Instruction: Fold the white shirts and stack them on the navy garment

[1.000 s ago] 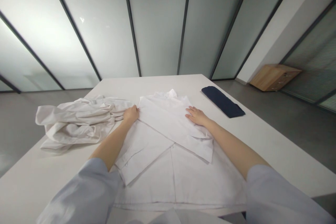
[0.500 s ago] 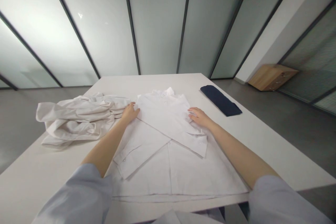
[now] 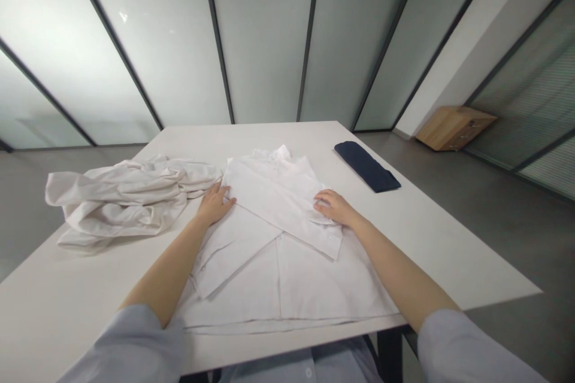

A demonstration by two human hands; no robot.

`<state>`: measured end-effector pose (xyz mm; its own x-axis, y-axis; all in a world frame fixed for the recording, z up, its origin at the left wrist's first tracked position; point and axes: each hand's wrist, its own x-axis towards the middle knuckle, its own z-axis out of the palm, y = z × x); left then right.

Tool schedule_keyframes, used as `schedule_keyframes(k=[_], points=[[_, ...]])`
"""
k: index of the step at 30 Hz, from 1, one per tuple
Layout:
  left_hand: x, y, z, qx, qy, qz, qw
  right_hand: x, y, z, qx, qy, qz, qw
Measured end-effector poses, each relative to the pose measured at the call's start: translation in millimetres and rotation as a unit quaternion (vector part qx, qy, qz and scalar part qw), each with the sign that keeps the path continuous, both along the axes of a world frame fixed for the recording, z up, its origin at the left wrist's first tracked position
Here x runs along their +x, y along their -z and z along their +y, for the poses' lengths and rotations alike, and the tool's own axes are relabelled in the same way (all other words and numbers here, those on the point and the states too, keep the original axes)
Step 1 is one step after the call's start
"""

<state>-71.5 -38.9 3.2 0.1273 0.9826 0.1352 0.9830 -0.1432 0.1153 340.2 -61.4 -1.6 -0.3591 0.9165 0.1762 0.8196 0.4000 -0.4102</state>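
A white shirt [image 3: 269,191] lies spread on the table, its collar at the far end and both sleeves folded across its front. At its left edge, by the shoulder, my left hand [image 3: 214,204] rests palm down with the fingers spread. My right hand [image 3: 335,206] touches the shirt's right side, its fingers slightly bent and apart over the folded cloth. No cloth is visibly pinched in either hand.
Left of the shirt is a crumpled heap of white cloth [image 3: 126,197], close to my left hand. A folded dark navy cloth [image 3: 367,166] lies at the right on the white table [image 3: 440,245]. A wooden cabinet [image 3: 453,127] stands on the floor beyond.
Both hands have slid a little toward me along the shirt's sides. The left fingers now lie flatter, and the view has shifted slightly.
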Motion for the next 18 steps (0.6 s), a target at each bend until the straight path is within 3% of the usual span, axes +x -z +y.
schedule_keyframes(k=[7, 18], points=[[-3.6, 3.7, 1.9, 0.000, -0.001, -0.008, 1.000, -2.7, -4.4, -7.0, -0.049, -0.005, -0.094, 0.994], [-16.1, 13.6, 3.4, 0.058, 0.052, -0.099, 0.992, -8.8, 11.2, 1.3, -0.007, 0.020, -0.113, 0.993]])
